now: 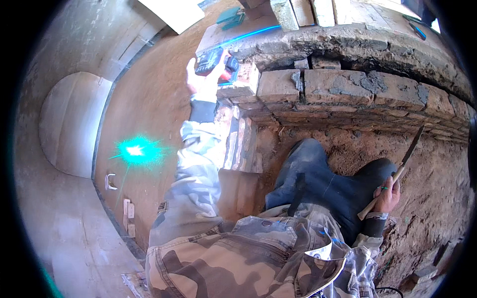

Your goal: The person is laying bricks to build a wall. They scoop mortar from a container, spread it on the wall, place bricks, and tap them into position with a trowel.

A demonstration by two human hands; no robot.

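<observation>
At the corner of the low brick wall, my left hand reaches forward with its fingers and thumb on either side of a black-and-red device that looks like a laser level. The device is at the brick edge, and part of it is hidden by the fingers. My right hand, beside my right knee, is closed around the wooden handle of a trowel. Its narrow dark blade, seen nearly edge-on, points up toward the wall. Grey mortar lies in patches on the top bricks.
A bright green light flare shows at the left, over the brown floor. A blue line crosses the surface behind the wall, near several upright bricks. Wood pieces lie at left. Rough earth is on the right.
</observation>
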